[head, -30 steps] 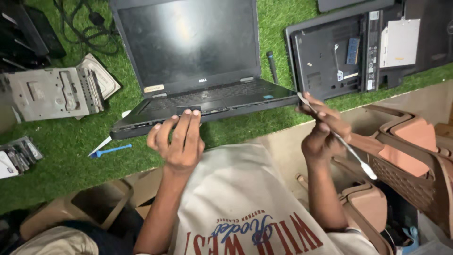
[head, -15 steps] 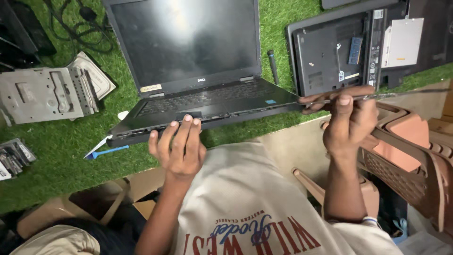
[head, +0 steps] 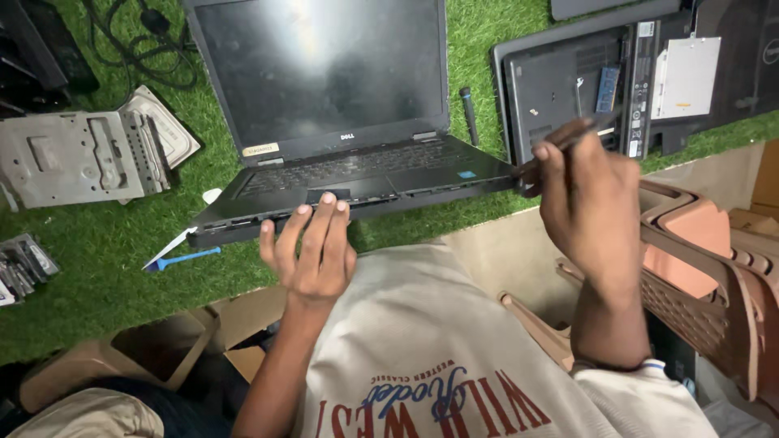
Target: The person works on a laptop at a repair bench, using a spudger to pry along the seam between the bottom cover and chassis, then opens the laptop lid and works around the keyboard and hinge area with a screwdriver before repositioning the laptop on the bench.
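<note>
While my left hand [head: 312, 251] lies spread and flat against the front edge of the open black laptop [head: 349, 154], fingertips touching the palm rest just below the touchpad, my right hand [head: 588, 203] is closed around a thin dark tool [head: 568, 142] at the right of the frame. Its lower tip sits at the laptop's front right corner, though I cannot tell whether it goes into the seam or only touches it. The laptop stands at the upper centre of the picture on a surface covered with green artificial turf [head: 105, 268], its screen dark and tilted back, its front edge hanging slightly over the rim of the turf.

At the upper right lies a second laptop [head: 584, 89], turned bottom up with its base cover off, so a blue memory module and a silver drive show. Between the two machines a short black pen-like stick [head: 469, 113] rests on the turf. Far left in the frame sits a grey metal bracket [head: 77, 158] with a flat silver part behind it, black cables [head: 138, 40] coil above it, and a small blue tool [head: 182, 259] lies near the laptop's lower left corner. Stacked brown plastic chairs [head: 706, 276] stand at the lower right, beside my arm.
</note>
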Demonstrator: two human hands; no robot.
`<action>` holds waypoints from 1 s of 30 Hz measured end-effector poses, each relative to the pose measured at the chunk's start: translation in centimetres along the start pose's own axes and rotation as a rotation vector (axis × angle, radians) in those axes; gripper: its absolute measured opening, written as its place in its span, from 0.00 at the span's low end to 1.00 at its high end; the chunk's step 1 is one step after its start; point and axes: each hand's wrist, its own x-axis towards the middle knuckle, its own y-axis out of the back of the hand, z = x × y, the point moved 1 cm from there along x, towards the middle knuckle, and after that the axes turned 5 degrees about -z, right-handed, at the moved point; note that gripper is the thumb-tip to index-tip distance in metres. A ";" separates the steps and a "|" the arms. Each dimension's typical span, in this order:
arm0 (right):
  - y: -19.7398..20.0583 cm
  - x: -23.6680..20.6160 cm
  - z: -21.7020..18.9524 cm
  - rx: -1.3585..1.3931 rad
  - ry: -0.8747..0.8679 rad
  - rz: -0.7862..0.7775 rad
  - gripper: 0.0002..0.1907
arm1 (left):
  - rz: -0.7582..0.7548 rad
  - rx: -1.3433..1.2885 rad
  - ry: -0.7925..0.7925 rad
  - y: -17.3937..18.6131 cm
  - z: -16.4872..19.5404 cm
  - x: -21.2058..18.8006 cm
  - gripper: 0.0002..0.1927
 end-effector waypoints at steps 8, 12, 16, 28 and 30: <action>0.2 1.4 0.3 0.051 -0.095 -0.085 0.07 | -0.019 0.050 0.019 -0.3 0.4 0.2 0.12; -1.0 0.3 1.1 0.400 -0.063 0.036 0.10 | -0.001 0.046 0.016 -0.5 0.5 0.2 0.13; -1.7 -1.3 1.8 0.314 -0.088 0.094 0.08 | 0.008 0.036 -0.006 -0.5 0.4 0.3 0.13; -7.5 -4.7 4.0 0.222 0.394 0.439 0.11 | -0.028 0.047 -0.012 0.0 0.2 0.7 0.15; -8.3 -4.3 4.7 0.191 0.478 0.493 0.13 | -0.049 0.060 -0.008 0.1 0.2 0.5 0.16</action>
